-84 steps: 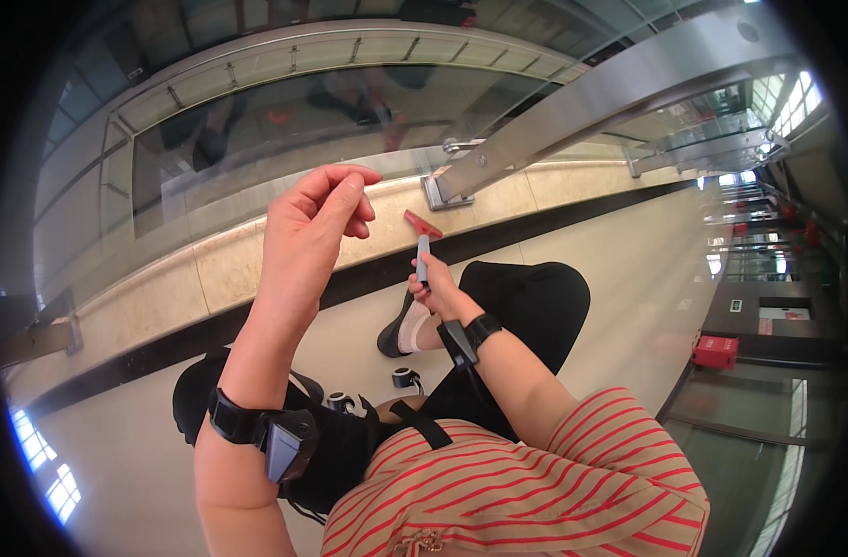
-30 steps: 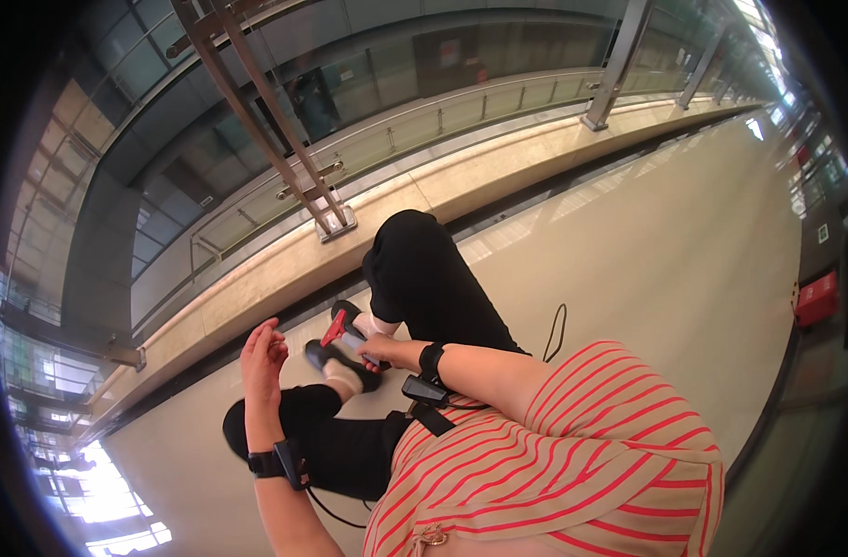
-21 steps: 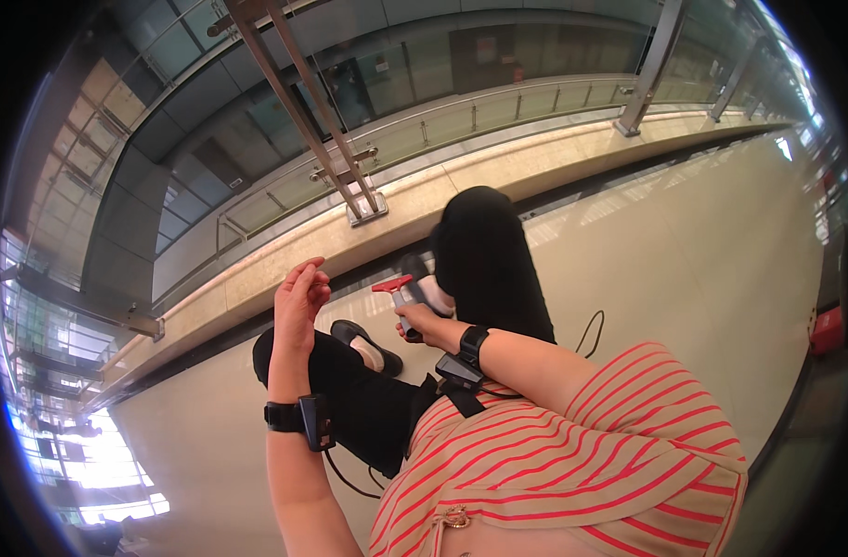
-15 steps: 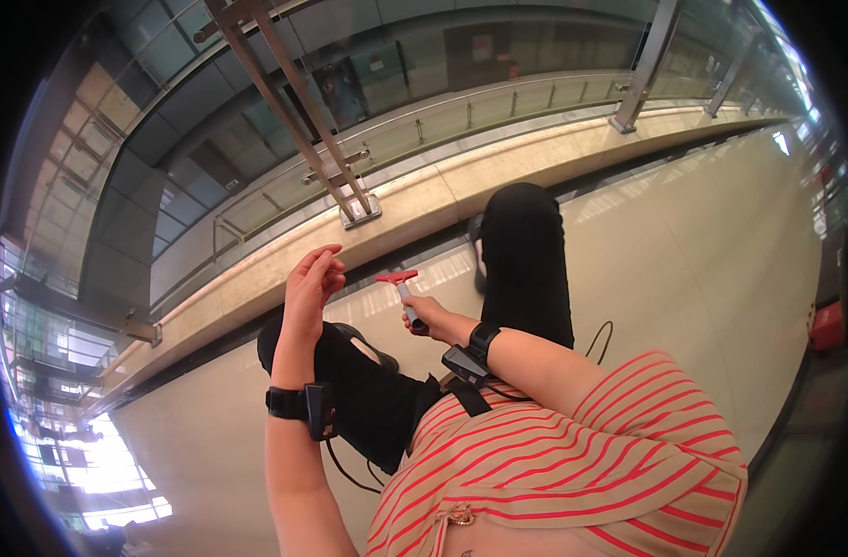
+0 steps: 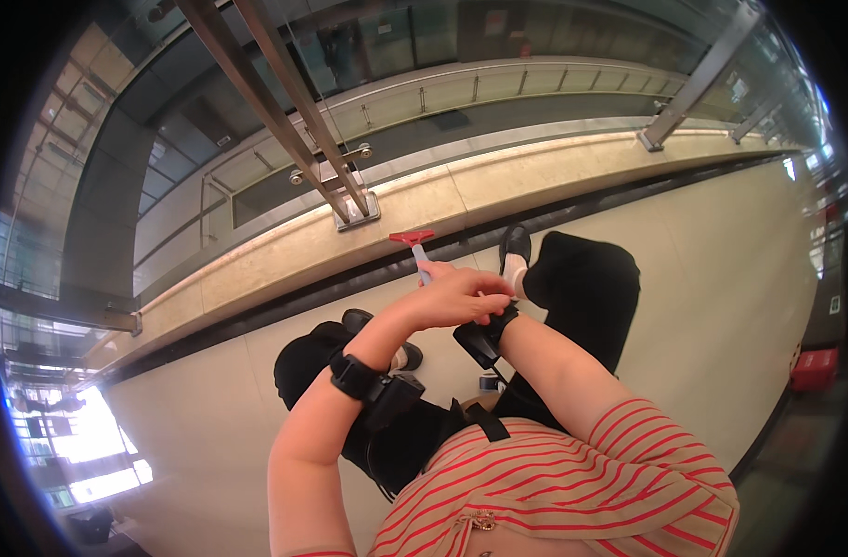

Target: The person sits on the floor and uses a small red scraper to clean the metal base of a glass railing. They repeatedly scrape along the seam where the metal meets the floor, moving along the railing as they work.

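A small T-shaped scraper (image 5: 412,239) with a red head and a light grey handle points up toward the ledge, its head apart from me. My right hand (image 5: 498,314) is mostly hidden behind my left; the handle comes out from there, and the earlier view shows it gripped. Across my right wrist lies my left hand (image 5: 450,295), fingers bent together at the edge of the black wrist strap (image 5: 504,322). A dark box-shaped device (image 5: 478,345) sits on that strap. My left wrist wears a similar strapped device (image 5: 391,397).
Ahead runs a low beige stone ledge (image 5: 257,263) with a metal railing post (image 5: 303,139) and glass panels. My black-trousered knees (image 5: 586,278) are bent above pale floor tiles (image 5: 210,390). A red box (image 5: 814,369) stands at the far right.
My left hand has moved right and down from its raised place onto my right wrist, covering the right hand. The scraper's head has shifted slightly upward in view. My knees are farther apart.
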`<state>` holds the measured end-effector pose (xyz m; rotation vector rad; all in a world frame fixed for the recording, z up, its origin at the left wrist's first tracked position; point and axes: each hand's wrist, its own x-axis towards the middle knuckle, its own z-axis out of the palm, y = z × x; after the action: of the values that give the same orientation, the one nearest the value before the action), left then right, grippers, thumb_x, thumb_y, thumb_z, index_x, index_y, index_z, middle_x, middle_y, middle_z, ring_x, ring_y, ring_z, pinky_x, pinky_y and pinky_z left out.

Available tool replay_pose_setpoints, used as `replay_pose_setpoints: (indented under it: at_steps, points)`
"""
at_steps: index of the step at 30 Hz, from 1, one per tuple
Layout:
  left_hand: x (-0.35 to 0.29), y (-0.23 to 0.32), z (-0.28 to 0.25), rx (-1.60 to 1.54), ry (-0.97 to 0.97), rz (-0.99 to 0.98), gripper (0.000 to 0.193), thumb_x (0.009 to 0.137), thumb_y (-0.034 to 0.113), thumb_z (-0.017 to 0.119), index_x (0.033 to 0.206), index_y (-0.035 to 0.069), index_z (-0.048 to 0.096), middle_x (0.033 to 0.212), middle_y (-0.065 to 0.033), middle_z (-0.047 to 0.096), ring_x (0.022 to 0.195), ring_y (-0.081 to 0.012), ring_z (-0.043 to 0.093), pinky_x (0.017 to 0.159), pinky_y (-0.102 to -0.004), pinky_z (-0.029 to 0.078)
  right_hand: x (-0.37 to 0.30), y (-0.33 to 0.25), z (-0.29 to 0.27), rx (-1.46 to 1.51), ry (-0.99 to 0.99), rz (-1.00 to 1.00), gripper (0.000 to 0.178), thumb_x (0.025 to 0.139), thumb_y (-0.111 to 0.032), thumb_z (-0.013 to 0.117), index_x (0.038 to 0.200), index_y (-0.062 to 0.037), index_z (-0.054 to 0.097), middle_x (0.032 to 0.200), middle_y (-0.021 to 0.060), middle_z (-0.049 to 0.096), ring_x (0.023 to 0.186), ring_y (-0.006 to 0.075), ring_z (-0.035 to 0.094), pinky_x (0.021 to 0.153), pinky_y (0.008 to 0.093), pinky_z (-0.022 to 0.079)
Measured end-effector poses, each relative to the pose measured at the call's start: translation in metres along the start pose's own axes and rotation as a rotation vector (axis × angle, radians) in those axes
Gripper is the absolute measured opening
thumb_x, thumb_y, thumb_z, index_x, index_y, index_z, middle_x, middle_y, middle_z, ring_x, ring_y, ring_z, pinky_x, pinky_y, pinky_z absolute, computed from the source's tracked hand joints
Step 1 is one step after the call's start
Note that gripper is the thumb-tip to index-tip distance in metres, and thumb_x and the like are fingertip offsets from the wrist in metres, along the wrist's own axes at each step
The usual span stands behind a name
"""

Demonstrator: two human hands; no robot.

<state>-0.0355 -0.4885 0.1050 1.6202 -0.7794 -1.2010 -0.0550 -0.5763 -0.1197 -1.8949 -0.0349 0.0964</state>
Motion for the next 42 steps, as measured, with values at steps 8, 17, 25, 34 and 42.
replay_pose_setpoints:
  at_steps: [8, 17, 25, 34, 42]
  points:
    - [0.058, 0.002, -0.029, 0.038, 0.29, 0.27, 0.025, 0.086, 0.02, 0.052, 0.103, 0.003, 0.059, 0.084, -0.0114, 0.062, 0.074, -0.0203, 0.06, 0.067, -0.0297, 0.047, 0.113, 0.01, -0.014, 0.461, -0.023, 0.781, 0.026, 0.085, -0.035, 0.05, 0.086, -0.0089, 0.052, 0.065, 0.0023, 0.054, 0.048, 0.0126, 0.047, 0.039, 0.0292, 0.028]
    - [0.038, 0.012, -0.056, 0.08, 0.26, 0.33, 0.026, 0.086, 0.022, 0.052, 0.102, 0.003, 0.058, 0.083, -0.0123, 0.061, 0.074, -0.0255, 0.06, 0.065, -0.0338, 0.047, 0.152, -0.003, -0.016, 0.292, 0.039, 0.731, 0.034, 0.086, -0.033, 0.047, 0.116, -0.0164, 0.049, 0.065, -0.002, 0.049, 0.051, 0.0077, 0.049, 0.037, 0.025, 0.025]
    - [0.022, -0.001, -0.09, -0.019, 0.338, 0.176, 0.024, 0.086, 0.02, 0.052, 0.103, 0.004, 0.059, 0.08, -0.0101, 0.061, 0.071, -0.0244, 0.059, 0.063, -0.033, 0.047, 0.212, 0.01, -0.009, 0.279, -0.061, 0.658, 0.038, 0.087, -0.027, 0.045, 0.124, -0.0174, 0.046, 0.065, 0.0023, 0.05, 0.049, 0.0132, 0.051, 0.037, 0.0279, 0.032]
    - [0.025, -0.003, -0.109, 0.011, 0.421, 0.205, 0.024, 0.085, 0.019, 0.052, 0.103, 0.004, 0.058, 0.083, -0.0105, 0.061, 0.074, -0.0254, 0.059, 0.064, -0.0335, 0.046, 0.206, 0.012, 0.004, 0.247, -0.028, 0.65, 0.038, 0.088, -0.027, 0.043, 0.124, -0.0157, 0.045, 0.063, 0.0032, 0.05, 0.046, 0.0139, 0.048, 0.037, 0.0266, 0.033]
    - [0.019, -0.008, -0.103, 0.036, 0.49, 0.193, 0.024, 0.084, 0.018, 0.052, 0.104, 0.005, 0.059, 0.087, -0.0109, 0.062, 0.077, -0.0242, 0.061, 0.067, -0.0326, 0.047, 0.201, -0.003, 0.025, 0.685, -0.162, 1.015, 0.021, 0.087, -0.032, 0.047, 0.087, -0.0111, 0.052, 0.064, 0.0059, 0.057, 0.042, 0.0092, 0.042, 0.035, 0.0221, 0.034]
